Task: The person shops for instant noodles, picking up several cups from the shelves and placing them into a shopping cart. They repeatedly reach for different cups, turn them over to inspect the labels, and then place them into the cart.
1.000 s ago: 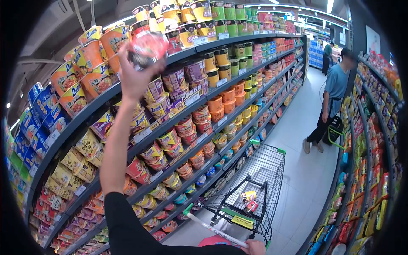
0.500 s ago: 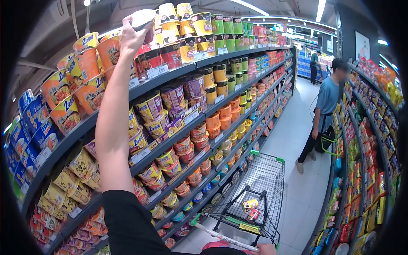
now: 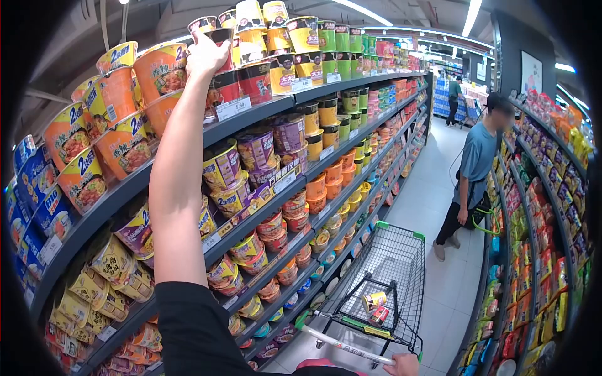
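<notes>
My left hand [image 3: 207, 55] is raised to the top shelf, its fingers round a dark red noodle cup [image 3: 221, 39] standing on another red cup [image 3: 227, 86]. Orange noodle tubs [image 3: 161, 69] are just left of the hand, and yellow cups [image 3: 303, 35] stand to its right. Low in the view, my right hand [image 3: 403, 365] is wrapped round the end of the handle [image 3: 351, 348] of a shopping cart [image 3: 401, 269]. A yellow cup [image 3: 374, 301] and a red cup [image 3: 379, 314] lie in the cart.
A person in a blue shirt [image 3: 478, 150] stands in the aisle with a green-handled basket [image 3: 486, 216]. Farther back is another person [image 3: 454, 97]. Shelves of packets [image 3: 542, 250] line the right side, and a shelf edge [image 3: 251, 222] runs along the left.
The cup in my left hand has come down from a tilted, raised pose onto the red stack. The cart and my right hand appear slightly farther right. The nearer person has shifted slightly.
</notes>
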Motion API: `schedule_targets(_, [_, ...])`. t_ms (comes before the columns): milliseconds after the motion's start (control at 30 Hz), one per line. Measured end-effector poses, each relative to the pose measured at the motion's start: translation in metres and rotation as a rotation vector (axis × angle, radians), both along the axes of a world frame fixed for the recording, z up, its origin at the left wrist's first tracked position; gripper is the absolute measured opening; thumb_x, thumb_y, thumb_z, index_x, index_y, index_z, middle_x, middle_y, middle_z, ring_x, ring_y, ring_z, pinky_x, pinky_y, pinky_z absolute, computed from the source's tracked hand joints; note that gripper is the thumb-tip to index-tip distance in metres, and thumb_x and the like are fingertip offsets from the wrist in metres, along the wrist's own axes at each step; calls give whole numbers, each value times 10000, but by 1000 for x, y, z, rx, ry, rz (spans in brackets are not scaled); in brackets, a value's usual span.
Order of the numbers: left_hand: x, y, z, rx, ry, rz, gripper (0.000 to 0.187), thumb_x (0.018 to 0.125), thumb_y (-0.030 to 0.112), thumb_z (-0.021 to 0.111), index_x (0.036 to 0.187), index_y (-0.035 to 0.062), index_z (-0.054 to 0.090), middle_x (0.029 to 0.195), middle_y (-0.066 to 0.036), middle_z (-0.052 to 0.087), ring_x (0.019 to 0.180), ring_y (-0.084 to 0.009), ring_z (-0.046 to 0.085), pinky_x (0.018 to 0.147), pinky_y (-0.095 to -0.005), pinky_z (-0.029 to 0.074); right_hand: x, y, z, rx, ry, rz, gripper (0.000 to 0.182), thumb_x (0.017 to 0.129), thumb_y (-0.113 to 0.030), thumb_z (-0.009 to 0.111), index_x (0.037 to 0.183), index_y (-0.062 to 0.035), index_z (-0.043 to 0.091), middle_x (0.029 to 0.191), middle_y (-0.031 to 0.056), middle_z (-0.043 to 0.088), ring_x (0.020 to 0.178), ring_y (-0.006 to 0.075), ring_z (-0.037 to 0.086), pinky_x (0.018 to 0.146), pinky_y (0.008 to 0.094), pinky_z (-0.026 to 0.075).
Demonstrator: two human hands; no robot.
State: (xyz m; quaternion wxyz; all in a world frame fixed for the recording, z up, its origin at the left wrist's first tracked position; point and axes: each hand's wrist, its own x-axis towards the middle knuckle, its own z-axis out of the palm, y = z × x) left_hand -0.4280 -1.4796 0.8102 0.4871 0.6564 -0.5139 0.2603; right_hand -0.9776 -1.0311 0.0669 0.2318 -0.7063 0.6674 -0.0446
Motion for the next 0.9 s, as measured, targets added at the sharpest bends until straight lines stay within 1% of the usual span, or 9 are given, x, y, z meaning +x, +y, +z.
schedule_targets(100, [-11, 5, -4, 32, 23, 60, 1098, 893, 578, 749, 1623, 70, 106, 1478, -369, 530, 1316, -510, 606, 1092, -580, 504, -6, -9, -15, -97, -9, 43, 419, 848, -492, 787, 985, -96, 767, 896, 190, 745, 809, 421, 722, 715, 512, 585])
schedule_targets(200, [-17, 3, -5, 37, 50, 69, 1078, 898, 547, 742, 1608, 59, 95, 1537, -398, 454, 1345, -524, 577, 1123, -575, 483, -9, -27, -31, -268, 31, 86, 479, 743, -585, 792, 729, -118, 688, 701, 111, 687, 693, 346, 715, 636, 492, 571])
schedule_targets(300, [-18, 3, -10, 43, 14, 49, 1066, 905, 518, 735, 1615, 51, 91, 1590, -406, 374, 1380, -528, 544, 1137, -585, 469, -9, -40, -40, -331, 16, 97, 481, 714, -577, 788, 668, -110, 682, 658, 134, 666, 658, 378, 693, 627, 509, 559])
schedule_targets(500, [-84, 96, -83, -106, -183, 50, 998, 944, 471, 709, 1630, 72, 105, 1567, -453, 347, 1347, -564, 527, 1087, -608, 485, -5, -60, -30, -337, 36, 114, 383, 742, -502, 772, 714, -121, 745, 695, 136, 703, 674, 364, 711, 628, 497, 572])
schedule_targets(533, [-91, 104, -108, -233, -306, -29, 934, 940, 374, 722, 1619, 67, 158, 1529, -465, 393, 1333, -568, 529, 1079, -600, 488, -6, -63, -29, -335, 15, 115, 382, 744, -497, 772, 715, -117, 746, 697, 138, 704, 678, 366, 712, 632, 497, 574])
schedule_targets(567, [-106, 115, -135, -343, -415, -93, 788, 943, 278, 735, 1547, -2, 311, 1499, -304, 500, 1296, -505, 577, 1095, -540, 481, -6, -67, -27, -335, -5, 115, 381, 747, -491, 772, 716, -113, 747, 699, 141, 705, 681, 368, 713, 635, 498, 576])
schedule_targets(633, [-138, 139, -196, -351, -567, -310, 641, 896, 206, 774, 1439, -7, 509, 1443, -263, 585, 1348, -464, 561, 1134, -521, 461, -11, -73, -25, -333, -24, 119, 374, 753, -479, 773, 718, -107, 750, 697, 145, 705, 680, 372, 712, 637, 499, 579])
schedule_targets(733, [-181, 172, -319, 118, -580, -699, 536, 795, 140, 819, 1286, 27, 634, 1286, -219, 684, 1287, -397, 633, 1118, -496, 496, -17, -78, -31, -340, -53, 129, 377, 760, -481, 769, 708, -109, 740, 675, 147, 696, 651, 376, 704, 610, 504, 566])
schedule_targets(900, [-187, 181, -606, 976, -451, -1029, 692, 939, 477, 736, 1479, 105, 515, 1502, -190, 521, 1421, -369, 496, 1096, -555, 441, -24, -81, -19, -271, -96, 119, 375, 763, -496, 756, 700, -127, 738, 664, 138, 699, 628, 369, 708, 578, 510, 547])
